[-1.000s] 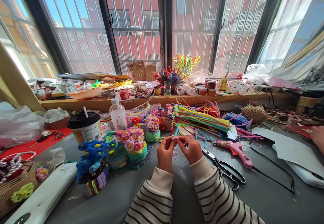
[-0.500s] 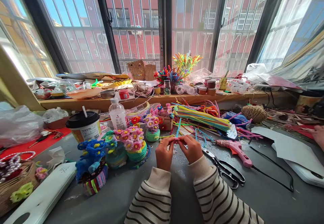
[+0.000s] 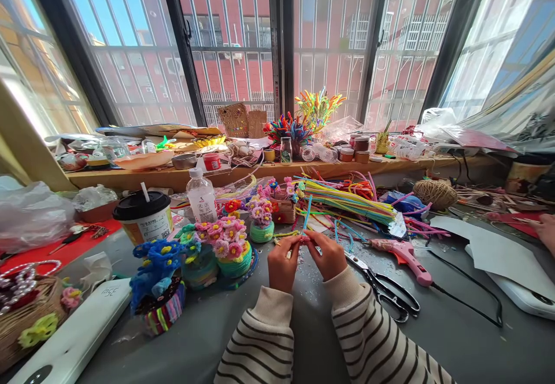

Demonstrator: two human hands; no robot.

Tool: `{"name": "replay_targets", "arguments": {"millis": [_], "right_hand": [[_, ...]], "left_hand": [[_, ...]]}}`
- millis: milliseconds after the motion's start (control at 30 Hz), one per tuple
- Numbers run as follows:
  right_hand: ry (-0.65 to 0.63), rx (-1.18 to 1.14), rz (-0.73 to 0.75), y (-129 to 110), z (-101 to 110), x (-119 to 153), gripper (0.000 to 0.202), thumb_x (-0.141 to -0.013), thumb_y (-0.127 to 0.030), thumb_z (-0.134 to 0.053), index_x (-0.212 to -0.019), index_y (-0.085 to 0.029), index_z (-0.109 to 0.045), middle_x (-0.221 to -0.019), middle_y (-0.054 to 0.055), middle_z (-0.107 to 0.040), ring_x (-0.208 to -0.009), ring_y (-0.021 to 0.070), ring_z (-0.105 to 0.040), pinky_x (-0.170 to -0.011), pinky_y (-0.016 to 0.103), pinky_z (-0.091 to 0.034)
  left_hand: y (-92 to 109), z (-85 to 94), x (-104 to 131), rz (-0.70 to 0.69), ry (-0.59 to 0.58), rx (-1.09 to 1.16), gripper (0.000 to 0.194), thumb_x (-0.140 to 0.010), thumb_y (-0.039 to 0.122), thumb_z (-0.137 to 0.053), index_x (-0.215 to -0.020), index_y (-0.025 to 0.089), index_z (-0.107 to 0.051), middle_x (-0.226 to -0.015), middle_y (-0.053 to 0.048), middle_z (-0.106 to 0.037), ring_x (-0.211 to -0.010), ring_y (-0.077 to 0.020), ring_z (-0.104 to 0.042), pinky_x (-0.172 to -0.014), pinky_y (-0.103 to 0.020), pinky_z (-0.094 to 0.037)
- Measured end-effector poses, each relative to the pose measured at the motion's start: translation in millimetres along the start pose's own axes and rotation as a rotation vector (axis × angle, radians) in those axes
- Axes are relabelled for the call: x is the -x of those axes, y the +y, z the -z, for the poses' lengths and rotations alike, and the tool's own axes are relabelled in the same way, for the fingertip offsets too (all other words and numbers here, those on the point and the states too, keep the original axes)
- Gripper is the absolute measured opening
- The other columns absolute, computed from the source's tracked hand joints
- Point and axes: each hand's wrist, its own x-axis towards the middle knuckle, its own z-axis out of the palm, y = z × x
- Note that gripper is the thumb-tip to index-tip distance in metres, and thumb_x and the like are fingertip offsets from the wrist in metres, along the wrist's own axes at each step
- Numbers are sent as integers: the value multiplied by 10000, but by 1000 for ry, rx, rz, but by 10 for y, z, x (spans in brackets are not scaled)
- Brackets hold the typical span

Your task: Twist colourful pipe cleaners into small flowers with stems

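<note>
Near the middle of the grey table (image 3: 208, 338), my left hand (image 3: 282, 262) and my right hand (image 3: 328, 257) meet fingertip to fingertip. Both pinch a small pink fuzzy piece (image 3: 303, 238), mostly covered by the fingers. A light blue pipe cleaner (image 3: 307, 213) rises from just behind the fingertips; where its lower end goes is hidden. Black-handled scissors (image 3: 392, 297) lie open beside my right sleeve. Left of my left hand stand a pot of pink fuzzy flowers (image 3: 228, 240) and a pot of blue ones (image 3: 158, 262).
A pink glue gun (image 3: 410, 259) with a black cord lies right of the scissors. Bundled pipe cleaners (image 3: 351, 199) lie behind my hands. A lidded cup (image 3: 143, 213) and a bottle (image 3: 202, 196) stand left. Another person's hand (image 3: 547, 232) shows at the right edge.
My fingertips have shifted slightly around the pink piece, and more of it shows. The light blue pipe cleaner has moved a little to the right and up.
</note>
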Motion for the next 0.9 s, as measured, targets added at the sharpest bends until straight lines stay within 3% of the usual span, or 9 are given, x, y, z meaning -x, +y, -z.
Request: {"name": "replay_targets", "arguments": {"millis": [233,533,900], "right_hand": [[34,-30,39,-22,31,-6,247,-798,-249,-376,-812,-168,-609,-720,47,-650,-640,129,-603,-565,207,-474],[27,-64,26,6,28,1,214,-784,-218,-402,-805,-173,-611,-754,40,-652,-676,125,-603,-609,202,-473],[67,-88,9,-29,6,34,217,-772,-187,-405,-835,-178,-613,-756,45,-649,-673,129,-602,-622,221,-483]], "left_hand": [[14,28,-9,-14,2,52,119,-705,187,-487,-746,176,-598,-760,-33,-640,-730,-127,-579,-692,-243,-459],[39,-9,-17,178,-85,277,138,-700,211,-489,-800,159,-569,-803,-49,-617,-708,-117,-581,-648,-229,-483],[47,-2,-7,123,-16,281,95,-681,201,-510,-703,162,-594,-746,-43,-635,-692,-122,-587,-632,-235,-488]]}}
